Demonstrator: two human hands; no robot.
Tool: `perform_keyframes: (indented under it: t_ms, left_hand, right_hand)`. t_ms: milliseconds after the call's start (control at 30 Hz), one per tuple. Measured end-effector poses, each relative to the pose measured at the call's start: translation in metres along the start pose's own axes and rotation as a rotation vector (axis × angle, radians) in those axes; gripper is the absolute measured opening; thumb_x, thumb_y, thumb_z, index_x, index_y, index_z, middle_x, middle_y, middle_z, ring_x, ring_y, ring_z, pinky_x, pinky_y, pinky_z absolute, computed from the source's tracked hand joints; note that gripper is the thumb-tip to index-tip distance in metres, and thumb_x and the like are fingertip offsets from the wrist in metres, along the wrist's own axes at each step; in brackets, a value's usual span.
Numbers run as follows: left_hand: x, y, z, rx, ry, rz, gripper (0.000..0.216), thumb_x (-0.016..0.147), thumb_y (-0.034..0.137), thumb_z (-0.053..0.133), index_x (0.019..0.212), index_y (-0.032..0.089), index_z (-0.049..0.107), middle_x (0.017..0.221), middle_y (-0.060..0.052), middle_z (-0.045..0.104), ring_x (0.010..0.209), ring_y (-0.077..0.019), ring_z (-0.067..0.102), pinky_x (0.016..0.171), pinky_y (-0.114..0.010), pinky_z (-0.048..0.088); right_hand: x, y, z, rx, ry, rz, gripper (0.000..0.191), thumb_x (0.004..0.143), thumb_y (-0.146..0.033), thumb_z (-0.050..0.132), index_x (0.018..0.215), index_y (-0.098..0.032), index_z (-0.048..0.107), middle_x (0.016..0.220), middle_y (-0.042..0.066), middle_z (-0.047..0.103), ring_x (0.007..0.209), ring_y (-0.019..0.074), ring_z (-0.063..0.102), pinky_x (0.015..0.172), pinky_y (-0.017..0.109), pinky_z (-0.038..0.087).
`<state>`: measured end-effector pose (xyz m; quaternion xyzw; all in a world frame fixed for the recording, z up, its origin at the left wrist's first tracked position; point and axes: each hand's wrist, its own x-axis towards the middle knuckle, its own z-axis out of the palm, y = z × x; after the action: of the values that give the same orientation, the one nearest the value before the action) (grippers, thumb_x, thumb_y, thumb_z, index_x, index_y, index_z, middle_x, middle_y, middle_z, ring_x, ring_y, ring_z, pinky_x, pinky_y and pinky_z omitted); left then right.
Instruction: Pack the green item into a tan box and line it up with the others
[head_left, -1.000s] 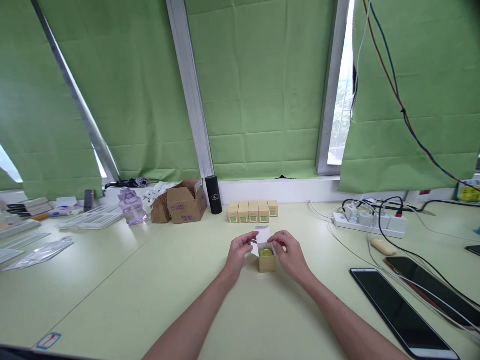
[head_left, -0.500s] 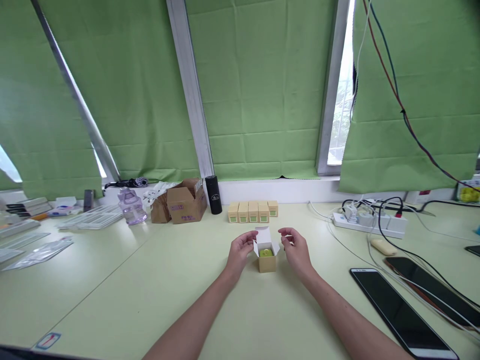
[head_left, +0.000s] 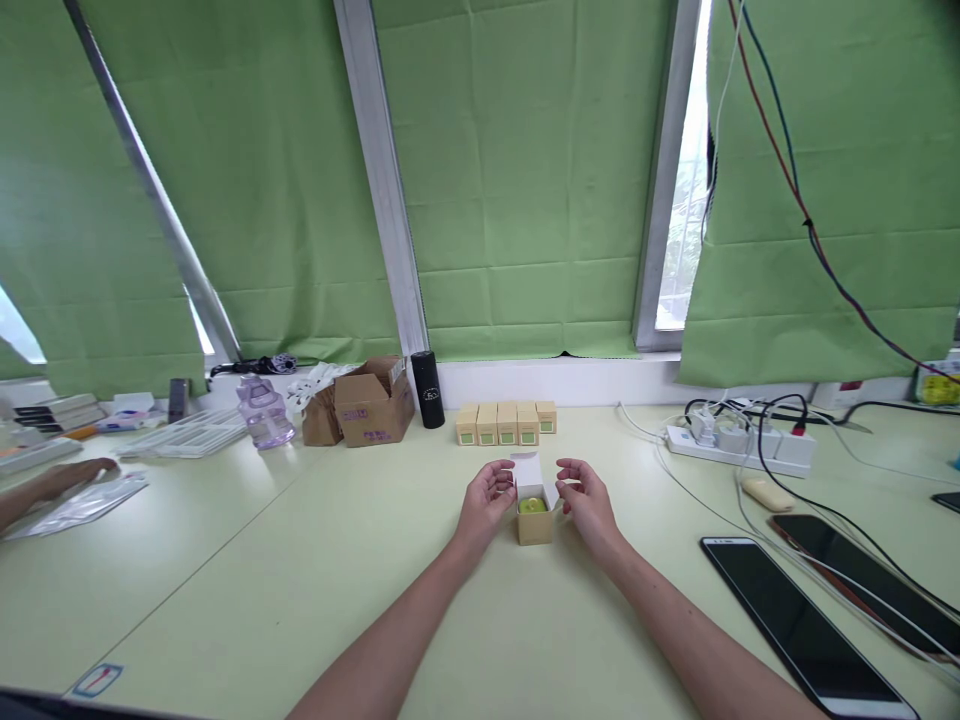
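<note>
A small tan box [head_left: 534, 527] stands on the pale green table [head_left: 315, 560] in front of me. Its white top flaps are open, and a round green item [head_left: 533, 505] sits inside. My left hand [head_left: 482, 506] is at the box's left side, fingers curled and pinching the left flap. On the other side, my right hand [head_left: 590, 503] has its fingertips closed on the right flap. The rear flap stands upright between the two hands.
A row of several small tan boxes [head_left: 504, 423] lines the back. A black cylinder [head_left: 427, 390], brown cardboard box [head_left: 373, 403] and purple bottle [head_left: 264, 412] stand left of it. A power strip [head_left: 739, 440], cables and two phones [head_left: 806, 625] lie right. Another person's hand [head_left: 71, 478] rests far left.
My right hand drew back from the box, then came in again to the right flap. My left hand stayed at the left flap. Another person's hand appeared at the far left.
</note>
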<state>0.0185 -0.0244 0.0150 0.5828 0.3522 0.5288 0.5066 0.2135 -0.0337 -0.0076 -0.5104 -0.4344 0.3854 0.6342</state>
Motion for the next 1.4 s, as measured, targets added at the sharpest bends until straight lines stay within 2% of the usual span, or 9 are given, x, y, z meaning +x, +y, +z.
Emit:
perform_keyframes:
  t_ms: [300, 733, 1100, 1400]
  left_hand:
    - [-0.002, -0.004, 0.003, 0.064, -0.029, -0.021, 0.058, 0.077, 0.041, 0.09, 0.124, 0.022, 0.061, 0.101, -0.005, 0.068, 0.092, -0.0197, 0.065, 0.087, -0.033, 0.051]
    - [-0.004, -0.002, 0.007, 0.062, -0.061, -0.038, 0.057, 0.079, 0.033, 0.084, 0.126, 0.023, 0.053, 0.106, -0.006, 0.074, 0.098, -0.0221, 0.069, 0.09, -0.036, 0.052]
    - [-0.003, -0.006, 0.007, 0.048, -0.07, -0.035, 0.057, 0.079, 0.033, 0.083, 0.125, 0.023, 0.051, 0.107, -0.007, 0.075, 0.098, -0.0232, 0.07, 0.09, -0.037, 0.052]
    - [-0.004, -0.005, 0.008, 0.039, -0.078, -0.043, 0.058, 0.08, 0.034, 0.082, 0.126, 0.024, 0.049, 0.11, -0.007, 0.074, 0.1, -0.0228, 0.069, 0.091, -0.037, 0.052]
  right_hand:
    - [-0.003, -0.007, 0.001, 0.092, -0.019, 0.067, 0.051, 0.063, -0.037, 0.067, 0.112, -0.024, 0.068, 0.102, 0.005, 0.064, 0.076, 0.0183, 0.062, 0.059, 0.032, 0.05]
    - [-0.006, -0.012, 0.001, 0.178, -0.087, 0.129, 0.054, 0.059, -0.034, 0.069, 0.112, -0.025, 0.065, 0.101, 0.004, 0.064, 0.075, 0.018, 0.064, 0.059, 0.031, 0.048]
    - [-0.009, -0.013, 0.003, 0.233, -0.134, 0.154, 0.057, 0.058, -0.031, 0.069, 0.114, -0.025, 0.063, 0.102, 0.003, 0.062, 0.077, 0.0169, 0.062, 0.059, 0.029, 0.047]
    - [-0.011, -0.011, 0.007, 0.202, -0.189, 0.157, 0.061, 0.06, -0.04, 0.082, 0.116, -0.026, 0.061, 0.102, 0.002, 0.062, 0.081, 0.0191, 0.064, 0.059, 0.029, 0.048]
